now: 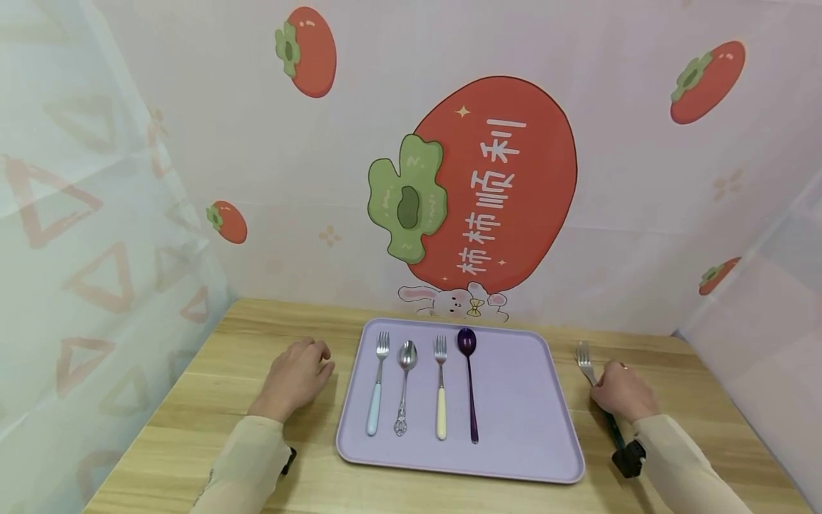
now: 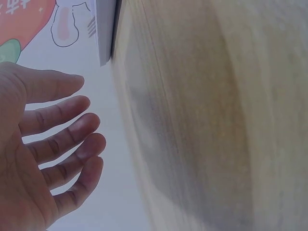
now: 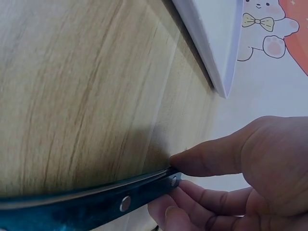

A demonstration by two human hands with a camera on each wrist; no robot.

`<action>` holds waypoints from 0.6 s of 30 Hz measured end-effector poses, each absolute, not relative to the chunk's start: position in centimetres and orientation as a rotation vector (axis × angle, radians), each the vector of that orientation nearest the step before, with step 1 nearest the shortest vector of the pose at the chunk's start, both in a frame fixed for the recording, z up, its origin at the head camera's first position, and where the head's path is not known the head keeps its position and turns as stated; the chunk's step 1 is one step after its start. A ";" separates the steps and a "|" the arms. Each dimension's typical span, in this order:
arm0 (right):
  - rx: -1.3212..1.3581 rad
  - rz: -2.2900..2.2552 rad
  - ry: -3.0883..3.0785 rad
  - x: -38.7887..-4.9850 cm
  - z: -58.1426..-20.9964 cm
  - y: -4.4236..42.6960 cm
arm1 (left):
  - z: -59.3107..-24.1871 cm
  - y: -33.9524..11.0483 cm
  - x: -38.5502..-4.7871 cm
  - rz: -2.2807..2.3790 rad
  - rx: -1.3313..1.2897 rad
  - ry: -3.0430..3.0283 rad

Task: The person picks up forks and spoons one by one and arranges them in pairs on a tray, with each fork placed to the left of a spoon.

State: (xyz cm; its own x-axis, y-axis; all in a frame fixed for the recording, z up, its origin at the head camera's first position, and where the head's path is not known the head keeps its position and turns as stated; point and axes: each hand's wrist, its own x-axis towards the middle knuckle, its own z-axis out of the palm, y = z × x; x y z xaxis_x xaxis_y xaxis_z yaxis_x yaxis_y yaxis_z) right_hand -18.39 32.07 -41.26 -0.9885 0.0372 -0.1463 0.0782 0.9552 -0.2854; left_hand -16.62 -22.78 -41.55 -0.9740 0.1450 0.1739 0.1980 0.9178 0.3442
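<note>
My right hand (image 1: 624, 391) pinches a fork (image 1: 585, 360) to the right of the tray. Its silver tines point away from me. In the right wrist view the fork's dark green handle (image 3: 91, 207) shows round rivets, with thumb and fingertips on it. My left hand (image 1: 295, 378) is left of the lilac tray (image 1: 514, 407), fingers loosely bent and holding nothing. On the tray, from left to right, lie a blue-handled fork (image 1: 374, 407), a silver spoon (image 1: 407, 355), a cream-handled fork (image 1: 441, 410) and a dark purple long-handled spoon (image 1: 467, 343).
The tray lies on a wooden table (image 1: 212, 378). A fabric backdrop (image 1: 616, 214) with printed persimmons stands along the table's back edge, and light sheets (image 1: 77, 235) hang at the sides.
</note>
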 end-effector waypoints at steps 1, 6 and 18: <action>0.089 -0.440 2.966 -18.3 -41.3 32.1 | -41.5 -22.8 -16.6 -0.548 -0.263 -2.933; 0.068 -0.452 2.960 -18.1 -41.2 32.0 | -41.5 -22.8 -16.7 -0.546 -0.259 -2.932; 0.057 -0.516 2.944 -17.9 -40.5 32.0 | -41.6 -22.9 -16.7 -0.545 -0.264 -2.927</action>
State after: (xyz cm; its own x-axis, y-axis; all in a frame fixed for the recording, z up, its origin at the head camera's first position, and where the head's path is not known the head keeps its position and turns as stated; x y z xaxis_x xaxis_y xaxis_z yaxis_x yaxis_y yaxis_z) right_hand -17.92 32.02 -40.50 -0.9876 0.0113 -0.1563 0.0638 0.9400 -0.3353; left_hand -16.69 -22.91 -41.59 -0.9729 0.1441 0.1809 0.1995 0.9183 0.3419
